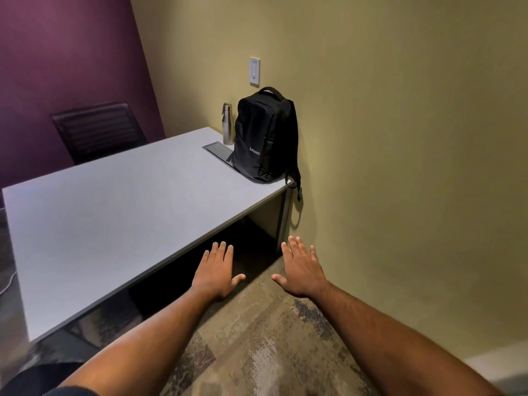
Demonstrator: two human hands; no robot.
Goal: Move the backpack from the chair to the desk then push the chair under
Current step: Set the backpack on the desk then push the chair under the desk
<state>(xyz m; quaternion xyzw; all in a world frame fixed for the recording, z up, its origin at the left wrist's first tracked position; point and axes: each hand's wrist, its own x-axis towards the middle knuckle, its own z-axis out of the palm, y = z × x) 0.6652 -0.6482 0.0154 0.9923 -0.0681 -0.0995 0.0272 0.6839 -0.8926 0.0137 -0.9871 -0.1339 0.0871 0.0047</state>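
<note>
The black fabric backpack (264, 138) stands upright on the grey rectangular desk (114, 218) at one o'clock. Left hand (215, 271) and right hand (301, 270) hover empty, fingers spread. Any chair pushed in should go squarely, both palms level.

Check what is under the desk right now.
Under the desk only dark shadow shows, with a side panel at the wall end. Whether the pushed-in chair sits there cannot be told; the desktop covers it.
</note>
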